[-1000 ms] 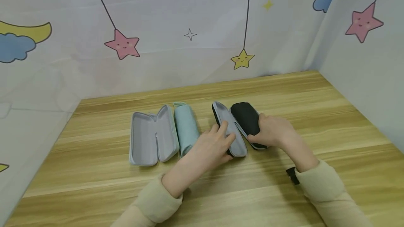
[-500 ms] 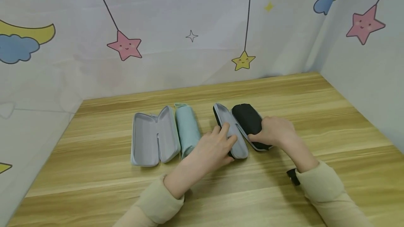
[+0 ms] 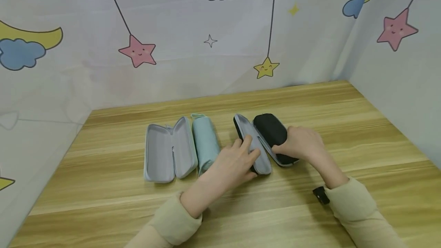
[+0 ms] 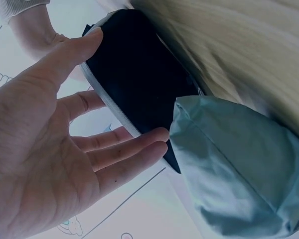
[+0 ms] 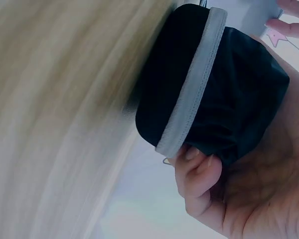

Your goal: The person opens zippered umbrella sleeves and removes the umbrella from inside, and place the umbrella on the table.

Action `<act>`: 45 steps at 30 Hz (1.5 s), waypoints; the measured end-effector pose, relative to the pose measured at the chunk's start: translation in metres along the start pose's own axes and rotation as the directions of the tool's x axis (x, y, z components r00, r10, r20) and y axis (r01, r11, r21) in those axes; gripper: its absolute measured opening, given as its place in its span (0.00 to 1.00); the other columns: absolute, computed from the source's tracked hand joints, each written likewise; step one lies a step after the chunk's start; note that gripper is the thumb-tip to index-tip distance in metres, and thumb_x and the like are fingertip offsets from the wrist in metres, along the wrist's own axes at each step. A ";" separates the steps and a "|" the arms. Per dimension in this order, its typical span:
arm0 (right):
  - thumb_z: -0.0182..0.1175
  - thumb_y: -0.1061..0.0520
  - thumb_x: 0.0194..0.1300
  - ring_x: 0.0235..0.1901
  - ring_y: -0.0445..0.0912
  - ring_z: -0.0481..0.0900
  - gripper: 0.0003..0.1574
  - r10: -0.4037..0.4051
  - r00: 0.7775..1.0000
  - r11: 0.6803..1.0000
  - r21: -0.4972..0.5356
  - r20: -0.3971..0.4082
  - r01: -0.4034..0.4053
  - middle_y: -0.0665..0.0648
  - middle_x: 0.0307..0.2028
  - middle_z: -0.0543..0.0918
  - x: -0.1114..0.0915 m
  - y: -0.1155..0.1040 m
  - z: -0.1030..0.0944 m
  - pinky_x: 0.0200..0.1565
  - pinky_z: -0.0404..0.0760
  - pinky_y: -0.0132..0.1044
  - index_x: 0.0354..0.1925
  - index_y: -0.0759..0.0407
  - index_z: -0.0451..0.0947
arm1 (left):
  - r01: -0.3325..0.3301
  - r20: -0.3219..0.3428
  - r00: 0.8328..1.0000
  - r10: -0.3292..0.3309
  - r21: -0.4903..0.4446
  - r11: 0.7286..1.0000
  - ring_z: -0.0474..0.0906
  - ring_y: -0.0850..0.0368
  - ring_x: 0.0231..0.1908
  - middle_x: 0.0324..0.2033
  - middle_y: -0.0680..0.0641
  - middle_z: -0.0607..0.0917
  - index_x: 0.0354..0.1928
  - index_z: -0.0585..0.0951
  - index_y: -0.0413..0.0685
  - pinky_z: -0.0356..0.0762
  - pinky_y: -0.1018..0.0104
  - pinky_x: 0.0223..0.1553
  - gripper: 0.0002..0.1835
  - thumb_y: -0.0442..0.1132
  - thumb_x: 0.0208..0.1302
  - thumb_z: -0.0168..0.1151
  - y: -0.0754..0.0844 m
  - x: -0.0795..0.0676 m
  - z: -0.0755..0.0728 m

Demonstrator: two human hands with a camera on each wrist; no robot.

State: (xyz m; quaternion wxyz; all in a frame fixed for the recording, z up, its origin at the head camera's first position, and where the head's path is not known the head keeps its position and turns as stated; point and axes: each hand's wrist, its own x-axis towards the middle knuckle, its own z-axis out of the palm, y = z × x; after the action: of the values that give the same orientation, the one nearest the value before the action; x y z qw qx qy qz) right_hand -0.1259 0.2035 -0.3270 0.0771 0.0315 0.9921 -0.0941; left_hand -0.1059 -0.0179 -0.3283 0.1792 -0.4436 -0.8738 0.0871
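An unzipped black hard case [image 3: 247,126] with grey lining lies spread on the table. Its right half holds a black fabric bundle [image 3: 270,128] that looks like a folded umbrella. My left hand [image 3: 232,165] grips the left half, fingers over the lining; the left wrist view shows the thumb on its black outer shell [image 4: 134,69]. With my right hand [image 3: 302,144] I grip the black umbrella at its near end. In the right wrist view the palm lies against the bundle [image 5: 239,94], and curled fingers touch the case's grey rim [image 5: 197,82].
Left of the black case lies a teal folded umbrella [image 3: 205,139] with a loop at its far end, partly behind my left forearm. Beside it a teal case with grey lining [image 3: 157,156] lies open. A printed curtain [image 3: 179,75] borders the wooden table [image 3: 262,217].
The black umbrella's near end has shifted slightly to the right under my right hand. Both hands keep nearly the same place, and the head view has tilted up a little.
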 end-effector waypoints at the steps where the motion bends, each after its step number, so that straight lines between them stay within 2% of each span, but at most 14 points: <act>1: 0.63 0.34 0.46 0.20 0.49 0.72 0.31 0.001 1.000 1.000 0.005 -0.010 -0.001 0.57 0.23 0.77 0.000 0.000 0.000 0.19 0.67 0.38 0.29 0.61 0.74 | 0.001 0.000 1.000 -0.001 -0.004 1.000 0.73 0.58 0.29 0.41 0.49 0.73 0.43 0.77 0.54 0.74 0.72 0.27 0.26 0.65 0.53 0.66 0.000 0.000 0.000; 10: 0.61 0.35 0.46 0.21 0.50 0.72 0.31 0.018 0.999 0.999 0.044 -0.036 -0.016 0.58 0.24 0.77 -0.003 -0.001 -0.006 0.20 0.67 0.39 0.31 0.61 0.74 | 0.008 0.015 1.000 -0.007 -0.053 0.999 0.75 0.58 0.30 0.43 0.49 0.74 0.44 0.77 0.55 0.75 0.70 0.27 0.24 0.63 0.55 0.66 -0.002 0.000 -0.001; 14: 0.60 0.35 0.47 0.21 0.50 0.72 0.33 0.023 0.998 0.998 0.060 -0.056 -0.019 0.59 0.27 0.78 -0.005 -0.002 -0.008 0.20 0.67 0.39 0.36 0.62 0.75 | 0.016 0.025 1.000 -0.014 -0.065 0.998 0.75 0.58 0.30 0.43 0.49 0.74 0.44 0.77 0.55 0.74 0.70 0.26 0.24 0.62 0.55 0.66 -0.003 -0.001 0.000; 21: 0.59 0.34 0.49 0.22 0.50 0.72 0.32 0.027 0.995 0.996 0.089 -0.094 -0.019 0.58 0.28 0.79 -0.007 -0.005 -0.012 0.20 0.67 0.39 0.36 0.60 0.74 | 0.023 0.073 0.997 -0.017 -0.079 0.997 0.74 0.59 0.28 0.42 0.49 0.74 0.46 0.77 0.55 0.72 0.71 0.24 0.24 0.62 0.56 0.66 -0.005 -0.001 -0.002; 29: 0.58 0.33 0.50 0.26 0.52 0.75 0.42 0.031 0.992 0.995 0.095 -0.119 -0.020 0.63 0.38 0.82 -0.010 -0.007 -0.017 0.21 0.68 0.38 0.52 0.64 0.75 | 0.035 0.121 0.992 -0.025 -0.079 0.996 0.73 0.59 0.27 0.40 0.50 0.74 0.46 0.78 0.55 0.72 0.72 0.25 0.24 0.62 0.56 0.65 -0.005 -0.002 -0.003; 31: 0.58 0.33 0.51 0.27 0.52 0.76 0.42 0.030 0.992 0.995 0.103 -0.126 -0.017 0.63 0.39 0.82 -0.011 -0.007 -0.019 0.21 0.68 0.38 0.52 0.64 0.74 | 0.038 0.129 0.991 -0.027 -0.081 0.996 0.73 0.59 0.27 0.40 0.50 0.74 0.46 0.78 0.55 0.72 0.72 0.25 0.24 0.62 0.56 0.65 -0.006 -0.002 -0.003; 38: 0.59 0.34 0.52 0.24 0.50 0.74 0.31 0.017 0.984 0.992 0.127 -0.175 0.006 0.59 0.29 0.81 -0.015 -0.006 -0.026 0.20 0.66 0.37 0.39 0.60 0.75 | 0.050 0.164 0.986 -0.036 -0.086 0.995 0.72 0.59 0.27 0.40 0.50 0.74 0.47 0.78 0.54 0.72 0.71 0.26 0.24 0.62 0.56 0.65 -0.006 -0.002 -0.004; 45: 0.58 0.36 0.53 0.24 0.50 0.74 0.29 0.016 0.982 0.989 0.145 -0.188 0.012 0.58 0.28 0.80 -0.017 -0.002 -0.034 0.21 0.65 0.36 0.37 0.59 0.74 | 0.070 0.185 0.982 -0.050 -0.102 0.992 0.73 0.58 0.28 0.40 0.49 0.74 0.46 0.78 0.54 0.70 0.70 0.24 0.24 0.62 0.57 0.64 -0.007 -0.002 -0.003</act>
State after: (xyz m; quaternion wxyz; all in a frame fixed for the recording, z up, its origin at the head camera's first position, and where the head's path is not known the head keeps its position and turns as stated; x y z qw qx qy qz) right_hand -0.1145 0.2073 -0.2907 -0.0197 0.0468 0.9854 -0.1627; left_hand -0.1085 -0.0238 -0.3236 0.0769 -0.4164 -0.9029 0.0742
